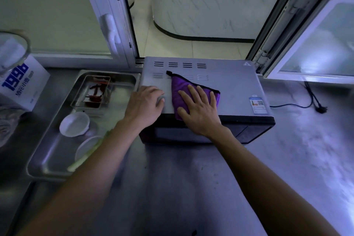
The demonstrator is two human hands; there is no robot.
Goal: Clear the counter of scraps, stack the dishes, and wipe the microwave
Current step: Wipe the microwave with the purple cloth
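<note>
A: Position of the grey metal microwave oven?

B: On the stainless steel counter, backed against an open window, its vented top facing up.

A: The cloth?

B: A purple microfibre cloth with dark edging lies on the microwave top, left of centre. The right hand presses it flat, fingers straight and spread.

A: Left hand?

B: The left hand rests on the top near its left front corner, just beside the cloth, fingers bent downward onto the surface, holding nothing.

A: Dishes?

B: Left of the microwave, a large shallow steel tray holds a small rectangular steel tray with red scraps, a white ceramic bowl, a white plate, partly hidden by the forearm, and a pale green vegetable stalk.

A: Other items?

B: A white box with blue print at far left; a black power cord lying on the counter at right.
</note>
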